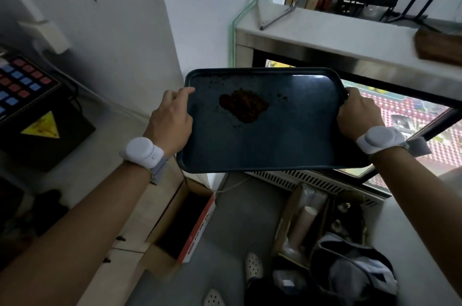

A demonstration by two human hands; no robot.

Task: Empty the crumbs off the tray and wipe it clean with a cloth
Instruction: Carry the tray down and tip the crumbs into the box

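Head view: left hand [172,118], right hand [357,115] clamp short rims of dark rectangular plastic tray [287,135]; stiff, light, slick; brown crumb pile [243,105] between hands slides easily.

The tray [262,145] looks like dark, smooth plastic with a slight sheen, catching a pale glare near its far right corner. The crumbs [243,105] on it form a rough, matt brown heap. The white wristbands [141,153] seem to be smooth matt plastic on grey cloth straps. The counter frame [300,51] is brushed metal. The box [185,225] below is plain cardboard.
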